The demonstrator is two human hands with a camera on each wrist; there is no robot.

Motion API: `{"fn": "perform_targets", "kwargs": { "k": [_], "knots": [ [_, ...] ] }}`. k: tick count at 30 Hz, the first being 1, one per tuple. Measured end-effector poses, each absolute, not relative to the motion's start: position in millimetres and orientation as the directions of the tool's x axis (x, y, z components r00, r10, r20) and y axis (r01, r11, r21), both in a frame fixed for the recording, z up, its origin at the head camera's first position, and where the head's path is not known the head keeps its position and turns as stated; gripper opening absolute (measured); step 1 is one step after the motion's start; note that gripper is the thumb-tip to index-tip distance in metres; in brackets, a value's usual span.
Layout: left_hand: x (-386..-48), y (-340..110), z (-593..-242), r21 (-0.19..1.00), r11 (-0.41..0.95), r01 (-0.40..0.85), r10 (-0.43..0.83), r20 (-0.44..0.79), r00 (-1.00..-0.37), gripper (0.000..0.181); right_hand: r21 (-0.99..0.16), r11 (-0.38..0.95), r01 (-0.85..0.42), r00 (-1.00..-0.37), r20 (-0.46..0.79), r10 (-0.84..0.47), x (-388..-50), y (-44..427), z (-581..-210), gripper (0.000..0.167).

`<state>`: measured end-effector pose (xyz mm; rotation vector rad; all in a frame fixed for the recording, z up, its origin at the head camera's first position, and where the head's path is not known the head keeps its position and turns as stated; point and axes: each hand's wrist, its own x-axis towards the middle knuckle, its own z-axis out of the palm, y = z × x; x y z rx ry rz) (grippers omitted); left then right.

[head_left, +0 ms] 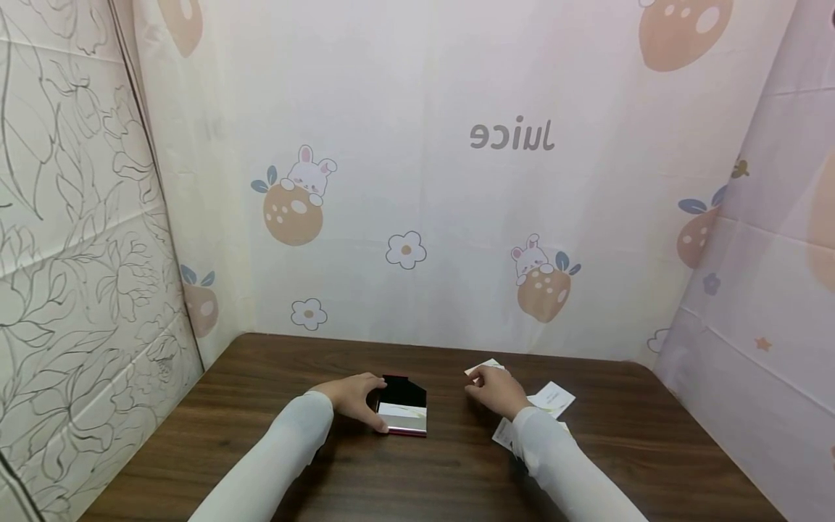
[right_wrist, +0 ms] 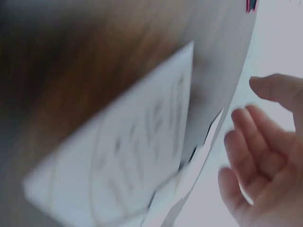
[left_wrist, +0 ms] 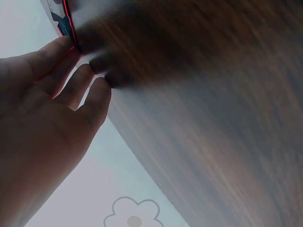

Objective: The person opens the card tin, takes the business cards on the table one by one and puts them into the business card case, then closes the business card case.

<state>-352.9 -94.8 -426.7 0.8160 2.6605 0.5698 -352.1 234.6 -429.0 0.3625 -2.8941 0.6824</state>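
On the brown table (head_left: 450, 471), the left hand (head_left: 354, 398) holds a case (head_left: 403, 409) between thumb and fingers, while the right hand (head_left: 501, 391), with loosely bent fingers and thumb apart, is near a white card (head_left: 484, 365).

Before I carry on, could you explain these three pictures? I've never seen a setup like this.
There's no machine here: you're seeing a person's two bare hands in pale sleeves. The widest picture comes from a camera worn on the head, looking forward and down. The other two come from cameras worn on the wrists, each watching its own hand.

On the brown wooden table lie a flat black case with red edges and, to the right, several printed cards. The left hand grips the case at its side. The right hand is among the cards; its own wrist view shows thumb and fingers apart, with nothing visibly held.
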Motion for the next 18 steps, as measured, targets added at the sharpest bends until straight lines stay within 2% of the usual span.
{"fn": "perform_targets", "kwargs": {
  "k": [6, 13, 18],
  "knots": [
    [-353, -96, -428, 0.46, 0.76, 0.459, 0.583, -0.169, -0.795, 0.093, -0.37, 0.923, -0.105, -0.992, 0.11, -0.069, -355, 257, -423, 0.046],
    [-354, -96, -429, 0.458, 0.762, 0.459, 0.58, -0.166, -0.797, 0.093, -0.347, 0.938, -0.009, -0.998, 0.066, 0.015, -357, 276, -423, 0.055],
    [-354, -96, -427, 0.459, 0.765, 0.452, 0.576, -0.174, -0.799, 0.093, -0.37, 0.928, 0.046, -0.998, 0.013, 0.055, -360, 284, -426, 0.06]
  ]
}}
